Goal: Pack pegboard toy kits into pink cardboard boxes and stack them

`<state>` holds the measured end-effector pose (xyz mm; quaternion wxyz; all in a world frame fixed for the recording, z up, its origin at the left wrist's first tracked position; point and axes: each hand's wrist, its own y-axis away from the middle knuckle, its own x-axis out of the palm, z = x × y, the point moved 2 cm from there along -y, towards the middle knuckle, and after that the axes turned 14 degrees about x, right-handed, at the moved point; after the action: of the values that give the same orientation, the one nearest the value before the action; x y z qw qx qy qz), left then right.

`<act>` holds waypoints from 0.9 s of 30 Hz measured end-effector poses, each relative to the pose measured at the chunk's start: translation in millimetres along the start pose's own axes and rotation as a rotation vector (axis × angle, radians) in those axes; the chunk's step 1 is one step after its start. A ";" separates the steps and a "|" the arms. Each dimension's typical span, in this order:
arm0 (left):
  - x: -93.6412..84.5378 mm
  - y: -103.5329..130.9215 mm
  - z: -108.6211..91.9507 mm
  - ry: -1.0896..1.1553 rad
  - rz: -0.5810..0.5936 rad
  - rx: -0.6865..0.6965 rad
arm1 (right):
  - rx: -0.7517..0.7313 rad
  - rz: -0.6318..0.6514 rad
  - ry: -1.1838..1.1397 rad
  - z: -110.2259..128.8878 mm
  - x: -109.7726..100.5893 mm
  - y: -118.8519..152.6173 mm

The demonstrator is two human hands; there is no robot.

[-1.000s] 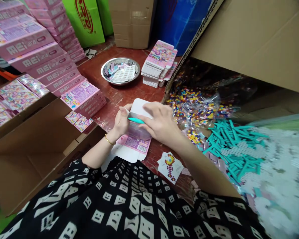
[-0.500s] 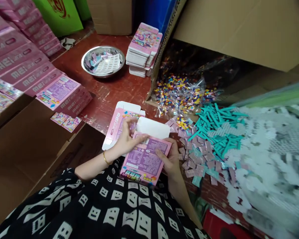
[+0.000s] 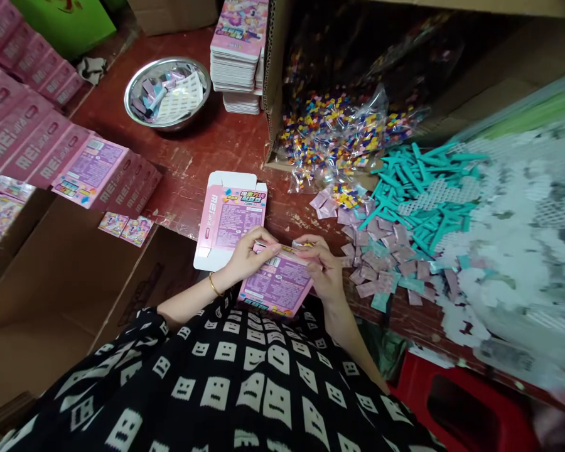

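Between my two hands, from the head view, is one pink box (image 3: 277,285), the only one I grasp: my left hand (image 3: 249,257) pinches its far edge near the left corner, and my right hand (image 3: 326,270) has its fingers bent over the far right corner. Just beyond my left hand lies one flattened box (image 3: 235,220) on the red tabletop (image 3: 183,169). Left of that hand I count two small printed squares (image 3: 125,229) beside one open carton (image 3: 75,276). Farther past it are one metal bowl (image 3: 176,125) and one stack of flat boxes (image 3: 235,69).

Beyond my right hand spill bags of coloured pieces (image 3: 329,132); right of it lie sachets (image 3: 376,257) and, farther out, teal sticks (image 3: 405,172), all too many to count. One red stool (image 3: 424,389) is below, to its right.

My fingers hide part of the held box's far end. It shows a purple panel of fine print, a barcode beside my left fingers, and coloured lettering toward my body.
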<state>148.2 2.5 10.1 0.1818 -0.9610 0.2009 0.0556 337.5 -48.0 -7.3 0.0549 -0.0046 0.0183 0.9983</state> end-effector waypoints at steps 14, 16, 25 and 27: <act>7.6 0.3 5.4 0.073 -0.026 -0.109 | 0.232 0.120 -0.006 -15.3 -27.8 -4.4; 8.6 0.4 8.6 0.050 -0.035 -0.101 | 0.160 0.131 0.025 -11.3 -25.4 -2.0; 4.9 2.8 3.4 -0.053 0.016 0.155 | 0.002 0.047 0.065 -13.5 -16.2 1.2; 5.4 3.5 0.7 -0.068 0.039 0.201 | -0.019 0.030 0.021 -11.9 -17.3 -1.7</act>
<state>151.6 -2.1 7.3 0.2831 -0.9313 0.2181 0.0713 354.9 -48.6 -19.1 0.0396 -0.0155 0.0097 0.9991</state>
